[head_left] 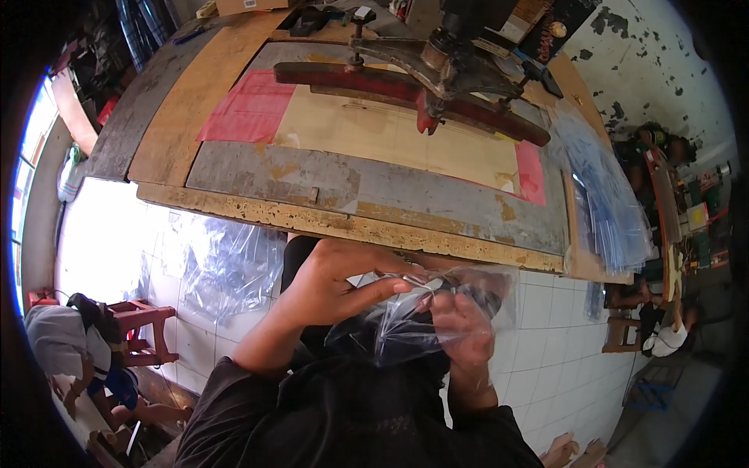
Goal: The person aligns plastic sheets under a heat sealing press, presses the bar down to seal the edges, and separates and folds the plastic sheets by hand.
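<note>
Below the workbench's front edge, my left hand [343,285] pinches a clear plastic sheet [390,331] between thumb and fingers. Close by on the right, my right hand [464,320] is behind or inside the same crinkled plastic, its fingers bent around it. The plastic hangs over my lap, and its folds blur what lies between the hands. Above them, a metal press frame [445,70] with dark red bars stands over a cream sheet [351,132] edged with pink pieces [250,105] on the grey board [312,175].
A stack of clear plastic sheets [612,203] lies at the bench's right end. More plastic [230,265] is on the tiled floor at left, near a red stool [144,331] and a seated person [62,335]. Another person [669,335] is at far right.
</note>
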A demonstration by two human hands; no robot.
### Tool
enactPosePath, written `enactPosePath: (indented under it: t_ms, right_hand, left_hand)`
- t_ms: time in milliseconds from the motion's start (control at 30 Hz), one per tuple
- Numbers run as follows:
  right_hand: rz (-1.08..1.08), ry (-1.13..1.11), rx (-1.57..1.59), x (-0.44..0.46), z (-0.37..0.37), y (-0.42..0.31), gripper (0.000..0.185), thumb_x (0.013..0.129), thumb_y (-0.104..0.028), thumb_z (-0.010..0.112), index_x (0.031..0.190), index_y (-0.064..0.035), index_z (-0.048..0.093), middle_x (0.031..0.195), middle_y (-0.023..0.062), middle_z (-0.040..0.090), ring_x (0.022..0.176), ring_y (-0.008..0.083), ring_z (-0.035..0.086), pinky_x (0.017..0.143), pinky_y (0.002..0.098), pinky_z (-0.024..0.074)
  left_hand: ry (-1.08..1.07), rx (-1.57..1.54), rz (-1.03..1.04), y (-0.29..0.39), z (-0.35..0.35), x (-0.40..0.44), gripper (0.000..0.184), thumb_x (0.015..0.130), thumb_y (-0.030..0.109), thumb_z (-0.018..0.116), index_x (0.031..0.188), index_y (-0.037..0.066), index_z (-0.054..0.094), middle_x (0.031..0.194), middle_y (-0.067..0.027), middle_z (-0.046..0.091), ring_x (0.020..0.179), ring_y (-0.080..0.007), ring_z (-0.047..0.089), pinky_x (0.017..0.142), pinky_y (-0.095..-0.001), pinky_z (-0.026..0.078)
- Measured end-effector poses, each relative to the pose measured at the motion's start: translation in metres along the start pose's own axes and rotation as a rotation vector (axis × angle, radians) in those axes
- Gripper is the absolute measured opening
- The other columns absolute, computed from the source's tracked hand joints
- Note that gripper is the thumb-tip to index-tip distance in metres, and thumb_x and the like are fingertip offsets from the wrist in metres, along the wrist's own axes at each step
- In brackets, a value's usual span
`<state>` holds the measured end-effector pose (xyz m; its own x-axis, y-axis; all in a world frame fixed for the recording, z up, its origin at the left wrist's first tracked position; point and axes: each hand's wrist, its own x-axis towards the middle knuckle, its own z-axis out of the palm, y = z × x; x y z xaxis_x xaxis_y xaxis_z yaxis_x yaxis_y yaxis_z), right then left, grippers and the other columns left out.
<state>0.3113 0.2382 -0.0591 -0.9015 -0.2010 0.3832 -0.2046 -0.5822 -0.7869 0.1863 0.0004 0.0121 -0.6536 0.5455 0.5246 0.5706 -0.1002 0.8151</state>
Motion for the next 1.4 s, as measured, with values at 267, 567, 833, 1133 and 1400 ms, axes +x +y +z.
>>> enactPosePath:
  t_ms: [267, 567, 833, 1133, 1400]
  right_hand:
    - [0.236, -0.041, 0.225, 0.007, 0.011, -0.01, 0.077, 0.097, -0.061, 0.064, 0.149, -0.0046, 0.059, 0.143, 0.0295, 0.062, 0.109, 0.0392, 0.072, 0.105, 0.0521, 0.0523]
    - [0.061, -0.078, 0.006, 0.016, 0.002, 0.002, 0.066, 0.098, -0.058, 0.066, 0.138, -0.0062, 0.067, 0.137, 0.0242, 0.063, 0.114, 0.0395, 0.066, 0.096, 0.0536, 0.0577]
    - [0.005, -0.058, -0.014, 0.018, 0.003, -0.004, 0.074, 0.096, -0.055, 0.069, 0.149, -0.0039, 0.057, 0.157, 0.0328, 0.045, 0.114, 0.0461, 0.07, 0.087, 0.0499, 0.0621]
    - [0.103, -0.052, 0.073, 0.023, 0.014, -0.012, 0.068, 0.096, -0.057, 0.068, 0.139, -0.0057, 0.055, 0.16, 0.0383, 0.037, 0.08, 0.0402, 0.076, 0.094, 0.0501, 0.055]
    - [0.133, -0.058, -0.069, 0.027, 0.016, -0.012, 0.057, 0.1, -0.06, 0.064, 0.132, -0.0133, 0.058, 0.16, 0.0341, 0.041, 0.089, 0.0352, 0.076, 0.091, 0.0462, 0.0554]
  left_hand:
    - [0.012, -0.09, -0.019, 0.001, 0.012, 0.002, 0.031, 0.084, 0.021, 0.085, 0.11, 0.005, 0.082, 0.092, -0.0095, 0.082, 0.083, -0.0225, 0.078, 0.074, -0.0324, 0.059]
    - [0.007, -0.052, 0.045, -0.003, 0.017, 0.0, 0.031, 0.079, 0.021, 0.088, 0.105, 0.006, 0.082, 0.092, -0.0073, 0.082, 0.079, -0.0224, 0.078, 0.07, -0.0312, 0.058]
    - [0.026, 0.0, 0.014, -0.003, 0.019, 0.003, 0.036, 0.083, 0.025, 0.085, 0.111, 0.004, 0.079, 0.098, -0.0095, 0.082, 0.087, -0.0266, 0.08, 0.077, -0.0337, 0.06]
    - [-0.013, -0.07, -0.021, -0.003, 0.019, 0.002, 0.037, 0.086, 0.027, 0.081, 0.116, 0.004, 0.079, 0.104, -0.0112, 0.081, 0.091, -0.0265, 0.08, 0.08, -0.035, 0.061]
    - [-0.051, -0.011, -0.054, -0.005, 0.017, 0.002, 0.035, 0.084, 0.011, 0.084, 0.117, 0.004, 0.078, 0.112, -0.011, 0.08, 0.097, -0.0305, 0.078, 0.086, -0.0375, 0.06]
